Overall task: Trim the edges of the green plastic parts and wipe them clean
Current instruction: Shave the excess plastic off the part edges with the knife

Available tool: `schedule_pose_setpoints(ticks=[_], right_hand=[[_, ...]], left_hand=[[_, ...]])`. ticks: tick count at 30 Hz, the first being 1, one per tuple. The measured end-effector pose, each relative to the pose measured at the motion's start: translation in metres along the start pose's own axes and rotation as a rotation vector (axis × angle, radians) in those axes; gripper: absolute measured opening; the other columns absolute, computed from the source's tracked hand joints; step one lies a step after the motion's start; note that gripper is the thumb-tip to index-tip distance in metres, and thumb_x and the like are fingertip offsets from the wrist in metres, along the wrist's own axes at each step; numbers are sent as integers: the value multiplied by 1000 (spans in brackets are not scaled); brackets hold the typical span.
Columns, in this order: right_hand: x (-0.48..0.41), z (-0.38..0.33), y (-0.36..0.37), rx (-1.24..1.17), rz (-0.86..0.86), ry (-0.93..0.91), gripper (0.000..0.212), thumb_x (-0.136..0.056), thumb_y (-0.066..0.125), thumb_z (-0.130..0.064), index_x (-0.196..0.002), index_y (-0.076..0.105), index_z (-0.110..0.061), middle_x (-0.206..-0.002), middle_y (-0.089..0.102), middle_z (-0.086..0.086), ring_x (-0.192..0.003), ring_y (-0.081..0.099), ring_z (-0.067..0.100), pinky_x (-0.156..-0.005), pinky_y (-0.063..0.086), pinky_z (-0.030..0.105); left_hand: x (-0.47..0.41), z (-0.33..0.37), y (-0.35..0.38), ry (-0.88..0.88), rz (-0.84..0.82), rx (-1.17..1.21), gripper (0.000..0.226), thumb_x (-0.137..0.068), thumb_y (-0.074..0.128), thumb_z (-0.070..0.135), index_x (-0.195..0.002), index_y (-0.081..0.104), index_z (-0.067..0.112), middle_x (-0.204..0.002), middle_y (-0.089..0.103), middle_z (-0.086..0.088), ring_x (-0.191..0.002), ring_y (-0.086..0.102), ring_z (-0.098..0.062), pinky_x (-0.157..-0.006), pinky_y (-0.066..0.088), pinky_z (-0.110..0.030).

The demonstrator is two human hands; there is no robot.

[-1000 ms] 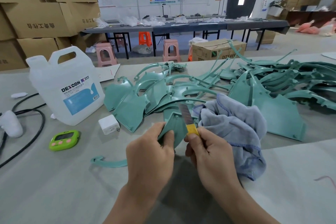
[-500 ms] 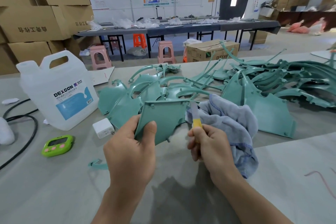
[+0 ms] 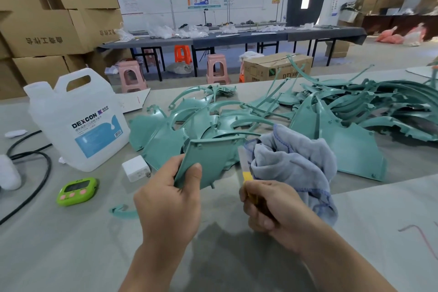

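Turned face-on since a second ago, the green part (image 3: 208, 161) at mid-frame is pinched by the left hand (image 3: 168, 206), and the knife (image 3: 246, 176) is clenched in the right hand (image 3: 270, 206) beside its right edge, where the thumb could be nicked by a slipping blade

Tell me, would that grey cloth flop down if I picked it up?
Probably yes: the grey cloth lies in soft crumpled folds, so it likely droops and hangs. It seems light, too, as thin fabric. It would hardly roll or slide; it sits bunched on the table.
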State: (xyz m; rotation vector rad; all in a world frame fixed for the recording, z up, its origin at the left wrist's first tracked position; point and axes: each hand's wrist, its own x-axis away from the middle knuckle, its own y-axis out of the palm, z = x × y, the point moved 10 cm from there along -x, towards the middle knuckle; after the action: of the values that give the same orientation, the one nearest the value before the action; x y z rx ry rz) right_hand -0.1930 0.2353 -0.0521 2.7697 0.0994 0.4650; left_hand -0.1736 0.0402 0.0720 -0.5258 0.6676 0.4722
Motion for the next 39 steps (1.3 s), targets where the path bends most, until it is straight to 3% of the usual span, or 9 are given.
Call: schedule_pose_setpoints(ticks=[7, 14, 19, 22, 26, 29, 32, 35, 39], right_hand=[[2, 6, 1, 22, 37, 8, 29, -101, 47, -10, -77, 62, -1, -54, 48, 14, -32, 26, 16, -41, 19, 24], [26, -61, -29, 82, 359, -640, 34, -101, 56, -13, -70, 69, -11, -79, 73, 4, -70, 58, 17, -65, 44, 30], [25, -65, 8, 294, -31, -645, 27, -89, 59, -20, -67, 67, -7, -113, 76, -3, -124, 62, 8, -89, 49, 21], [30, -67, 21, 369, -96, -653, 25, -93, 60, -13, -74, 75, -8, -102, 76, 7, -105, 67, 8, -78, 49, 16], [30, -71, 4, 253, 112, -658, 26, -98, 60, -10, -88, 83, -18, -95, 78, -1, -88, 69, 7, -74, 51, 15], [20, -60, -23, 15, 311, -567, 26, -99, 58, -16, -91, 83, -15, -104, 77, 4, -97, 69, 14, -83, 55, 30], [15, -52, -35, -279, 326, -475, 33, -103, 53, -14, -89, 83, -12, -107, 78, 10, -91, 73, 15, -86, 58, 33], [14, -47, -29, -377, 261, -410, 34, -105, 50, -16, -94, 82, -10, -111, 76, 17, -94, 74, 21, -86, 60, 32], [13, -35, -6, -346, 156, -392, 28, -94, 57, -21, -100, 79, -4, -114, 74, 21, -104, 72, 32, -95, 58, 40]], left_hand=[[0, 3, -5, 32, 46, 29, 23, -88, 62, 32, -71, 49, 39, -65, 54, 20, -63, 48, 4, -56, 32, -6], [10, 17, 22, 256, -107, -354, 12, -80, 76, 26, -91, 77, 27, -58, 64, 6, -50, 59, -20, -54, 32, -19], [21, 28, 44, 392, -288, -331, 17, -75, 75, 29, -92, 77, 32, -69, 70, 13, -58, 59, -9, -52, 33, -20], [17, 25, 36, 422, -232, -293, 19, -78, 78, 35, -97, 78, 32, -78, 73, 13, -67, 66, -11, -57, 43, -22], [6, 24, -4, 275, 141, -252, 38, -79, 77, 34, -116, 71, 25, -106, 71, 6, -104, 61, -13, -81, 37, -15], [7, 17, -11, 166, 228, -197, 27, -82, 74, 35, -97, 57, 23, -83, 57, 10, -81, 46, -15, -73, 33, -23], [10, -3, 20, 26, -24, -361, 25, -89, 61, 50, -81, 57, 27, -69, 50, 11, -69, 46, -19, -63, 30, -31], [30, -36, 65, -226, -467, -476, 57, -86, 35, 74, -97, 69, 29, -78, 68, 8, -82, 62, -24, -67, 38, -31], [64, -54, 92, -950, -398, 537, 37, -91, 68, 41, -110, 69, 9, -103, 76, -10, -94, 73, -28, -80, 59, -40]])
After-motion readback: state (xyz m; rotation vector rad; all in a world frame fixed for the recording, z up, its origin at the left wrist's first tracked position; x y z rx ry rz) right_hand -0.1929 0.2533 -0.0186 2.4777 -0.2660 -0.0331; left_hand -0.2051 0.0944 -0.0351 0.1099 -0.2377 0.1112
